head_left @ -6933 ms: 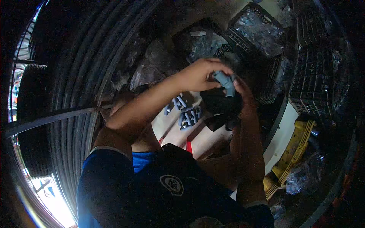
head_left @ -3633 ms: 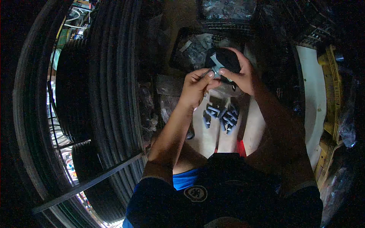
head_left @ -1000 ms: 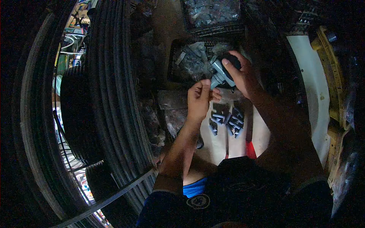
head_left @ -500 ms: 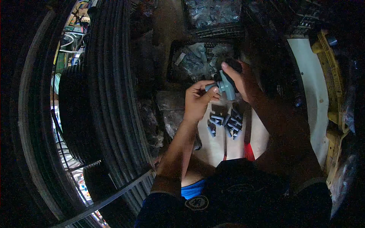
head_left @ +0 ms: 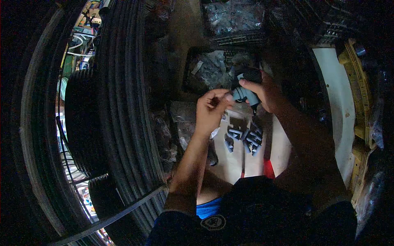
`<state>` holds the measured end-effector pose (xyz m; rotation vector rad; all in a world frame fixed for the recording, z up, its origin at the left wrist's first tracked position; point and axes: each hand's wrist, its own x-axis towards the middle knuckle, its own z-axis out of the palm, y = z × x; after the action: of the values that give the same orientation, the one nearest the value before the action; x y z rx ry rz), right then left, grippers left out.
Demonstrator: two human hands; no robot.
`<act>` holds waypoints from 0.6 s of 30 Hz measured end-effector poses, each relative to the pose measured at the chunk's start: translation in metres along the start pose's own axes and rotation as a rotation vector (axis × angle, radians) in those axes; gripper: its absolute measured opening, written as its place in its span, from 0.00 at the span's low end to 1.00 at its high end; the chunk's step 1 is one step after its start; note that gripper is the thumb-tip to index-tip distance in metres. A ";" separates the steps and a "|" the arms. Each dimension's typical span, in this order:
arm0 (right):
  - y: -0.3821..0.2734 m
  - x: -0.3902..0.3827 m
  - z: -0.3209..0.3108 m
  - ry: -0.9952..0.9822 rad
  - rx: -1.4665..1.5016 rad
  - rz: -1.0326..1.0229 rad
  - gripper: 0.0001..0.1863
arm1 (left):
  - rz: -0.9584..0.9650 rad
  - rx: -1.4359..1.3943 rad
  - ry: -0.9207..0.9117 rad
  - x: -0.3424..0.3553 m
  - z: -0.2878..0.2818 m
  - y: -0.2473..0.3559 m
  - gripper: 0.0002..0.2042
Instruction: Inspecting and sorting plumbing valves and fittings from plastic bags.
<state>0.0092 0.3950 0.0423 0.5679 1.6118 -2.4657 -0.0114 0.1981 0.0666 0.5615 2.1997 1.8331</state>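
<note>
At two o'clock from mid-picture, grey fitting (head_left: 249, 96): on my feed I see it turned since half a second ago.
Right hand (head_left: 264, 93): wrapped around the fitting from three o'clock.
Left hand (head_left: 210, 111): at the fitting's eight o'clock, fingertips now blurred, narrowed toward the thumb; I cannot tell whether they pinch anything.
Loose grey pieces (head_left: 252, 137): clustered at six o'clock, as before.

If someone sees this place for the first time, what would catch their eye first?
Probably the blue-grey fitting lit in the dim centre, with the right hand gripping it and the left hand close at its side. Just below it in the picture, small grey pieces lie in a loose cluster on a pale surface. Black ribbed coils fill much of the left side.
</note>
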 end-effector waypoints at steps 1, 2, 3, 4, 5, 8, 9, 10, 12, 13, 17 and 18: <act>0.002 0.001 0.001 0.045 -0.129 -0.068 0.32 | -0.260 -0.216 0.033 0.000 0.000 0.002 0.10; 0.003 0.002 0.002 0.091 -0.254 -0.085 0.32 | -0.391 -0.283 0.099 0.000 0.002 0.002 0.13; 0.004 0.002 0.003 0.085 -0.259 -0.137 0.32 | -0.434 -0.330 0.132 -0.001 0.005 0.002 0.15; 0.006 0.001 0.004 0.057 -0.182 -0.136 0.31 | -0.437 -0.414 0.090 -0.001 0.004 0.001 0.17; 0.006 0.000 0.005 0.031 -0.119 -0.114 0.31 | -0.211 -0.383 0.143 -0.003 0.008 -0.001 0.15; 0.004 -0.006 0.007 0.005 0.049 -0.055 0.30 | 0.014 -0.200 0.070 -0.004 0.000 -0.005 0.18; 0.002 -0.008 0.008 0.008 0.048 -0.054 0.30 | -0.172 -0.167 0.007 -0.003 -0.003 -0.006 0.20; 0.000 -0.009 0.009 -0.001 0.049 -0.058 0.29 | -0.389 -0.095 -0.014 -0.003 -0.003 -0.007 0.22; -0.003 -0.011 0.011 -0.014 0.048 -0.062 0.28 | -0.378 -0.283 -0.069 -0.001 -0.004 -0.005 0.20; -0.005 -0.012 0.011 -0.020 0.034 -0.049 0.28 | -0.455 -0.330 -0.007 0.000 -0.001 -0.004 0.19; -0.003 -0.010 0.011 -0.044 0.070 -0.049 0.30 | -0.021 -0.296 0.355 0.001 0.009 0.003 0.08; -0.001 -0.009 0.011 -0.046 0.062 -0.029 0.30 | -0.122 -0.246 0.187 0.002 0.004 0.004 0.09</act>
<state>0.0148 0.3850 0.0508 0.4954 1.5423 -2.5387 -0.0106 0.2033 0.0700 0.2104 2.0219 2.1216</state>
